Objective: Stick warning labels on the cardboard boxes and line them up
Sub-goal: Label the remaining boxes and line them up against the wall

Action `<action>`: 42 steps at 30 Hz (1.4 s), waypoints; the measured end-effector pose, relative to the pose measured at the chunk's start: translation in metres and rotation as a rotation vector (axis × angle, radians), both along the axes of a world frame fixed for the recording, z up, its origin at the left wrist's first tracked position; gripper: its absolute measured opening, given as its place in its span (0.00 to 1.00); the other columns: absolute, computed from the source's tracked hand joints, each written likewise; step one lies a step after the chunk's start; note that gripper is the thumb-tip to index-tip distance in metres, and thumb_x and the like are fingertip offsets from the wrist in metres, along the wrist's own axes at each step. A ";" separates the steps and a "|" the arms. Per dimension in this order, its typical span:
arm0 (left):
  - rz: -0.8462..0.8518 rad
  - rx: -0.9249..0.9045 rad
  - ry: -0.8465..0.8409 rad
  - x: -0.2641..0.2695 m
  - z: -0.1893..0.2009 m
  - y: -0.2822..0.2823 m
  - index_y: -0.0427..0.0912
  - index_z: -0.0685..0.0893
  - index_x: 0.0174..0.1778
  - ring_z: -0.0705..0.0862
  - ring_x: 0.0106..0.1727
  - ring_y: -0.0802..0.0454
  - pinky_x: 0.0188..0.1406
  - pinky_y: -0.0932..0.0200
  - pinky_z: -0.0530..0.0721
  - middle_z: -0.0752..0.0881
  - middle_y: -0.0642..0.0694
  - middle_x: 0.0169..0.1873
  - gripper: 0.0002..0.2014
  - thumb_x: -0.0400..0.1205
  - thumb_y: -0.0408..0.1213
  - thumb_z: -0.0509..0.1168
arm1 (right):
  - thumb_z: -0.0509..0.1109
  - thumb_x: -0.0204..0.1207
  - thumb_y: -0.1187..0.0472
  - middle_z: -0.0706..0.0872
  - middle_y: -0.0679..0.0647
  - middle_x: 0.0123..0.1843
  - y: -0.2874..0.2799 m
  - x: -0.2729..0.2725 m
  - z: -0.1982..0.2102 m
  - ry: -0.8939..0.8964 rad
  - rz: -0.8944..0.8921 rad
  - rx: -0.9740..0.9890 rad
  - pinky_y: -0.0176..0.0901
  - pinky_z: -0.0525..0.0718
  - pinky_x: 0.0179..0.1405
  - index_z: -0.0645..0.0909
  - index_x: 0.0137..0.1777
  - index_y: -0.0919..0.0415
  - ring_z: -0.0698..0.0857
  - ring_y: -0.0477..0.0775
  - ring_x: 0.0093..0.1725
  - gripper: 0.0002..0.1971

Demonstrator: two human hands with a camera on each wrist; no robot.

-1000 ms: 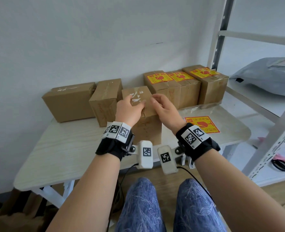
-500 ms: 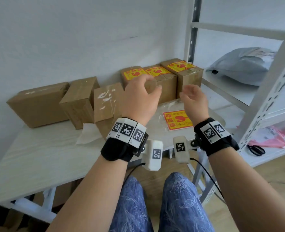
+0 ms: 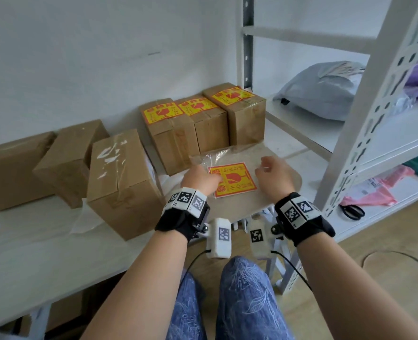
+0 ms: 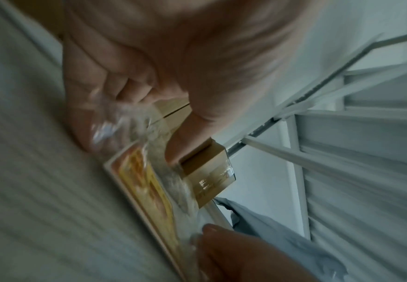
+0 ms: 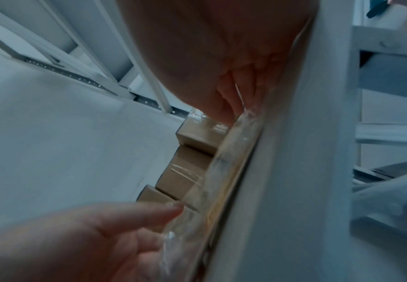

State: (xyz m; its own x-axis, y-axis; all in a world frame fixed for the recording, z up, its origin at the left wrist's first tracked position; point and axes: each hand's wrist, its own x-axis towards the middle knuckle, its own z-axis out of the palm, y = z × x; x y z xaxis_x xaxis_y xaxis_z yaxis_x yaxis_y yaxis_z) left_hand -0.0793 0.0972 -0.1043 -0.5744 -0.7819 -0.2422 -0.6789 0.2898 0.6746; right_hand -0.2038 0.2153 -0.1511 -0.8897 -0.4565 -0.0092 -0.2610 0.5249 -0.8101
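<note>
A stack of yellow-and-red warning labels lies in a clear plastic bag at the table's right end. My left hand rests at the stack's left edge, index finger and thumb spread against the film. My right hand sits at the stack's right side and pinches the bag's film in its fingertips. Three labelled boxes stand in a row against the wall. An unlabelled box with torn tape marks stands to the left of my hands.
Two more plain boxes lie further left by the wall. A scrap of backing paper lies beside the near box. White metal shelving stands right of the table, holding a grey parcel bag, pink bags and scissors.
Both hands left the unlabelled box and swung right and down onto the bagged label stack. My view turned to the right with them.
</note>
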 end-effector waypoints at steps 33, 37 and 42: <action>0.321 0.524 0.812 0.021 -0.052 -0.029 0.41 0.87 0.54 0.90 0.40 0.52 0.30 0.60 0.88 0.90 0.45 0.44 0.11 0.87 0.25 0.61 | 0.63 0.82 0.48 0.74 0.54 0.78 -0.017 0.019 -0.007 0.050 -0.164 -0.127 0.60 0.59 0.83 0.65 0.82 0.58 0.66 0.59 0.82 0.30; 0.368 0.448 0.827 0.019 -0.057 -0.027 0.45 0.86 0.48 0.90 0.48 0.47 0.42 0.53 0.89 0.90 0.44 0.48 0.10 0.87 0.28 0.63 | 0.59 0.84 0.48 0.74 0.57 0.80 -0.017 0.018 -0.007 -0.013 -0.181 -0.196 0.61 0.62 0.82 0.62 0.84 0.58 0.69 0.60 0.81 0.30; 0.366 0.462 0.811 0.022 -0.056 -0.029 0.43 0.85 0.46 0.89 0.56 0.42 0.56 0.44 0.88 0.90 0.40 0.52 0.08 0.87 0.29 0.63 | 0.55 0.84 0.55 0.91 0.49 0.51 -0.014 0.017 -0.009 -0.235 -0.208 -0.484 0.50 0.80 0.65 0.73 0.77 0.58 0.86 0.50 0.53 0.23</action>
State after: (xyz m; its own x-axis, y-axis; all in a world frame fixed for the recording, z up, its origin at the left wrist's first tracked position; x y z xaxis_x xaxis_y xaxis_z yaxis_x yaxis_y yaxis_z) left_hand -0.0575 0.0680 -0.1602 -0.4434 -0.8717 -0.2085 0.0409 -0.2521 0.9668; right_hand -0.1866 0.2013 -0.1604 -0.9603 -0.2741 -0.0514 0.0244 0.1010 -0.9946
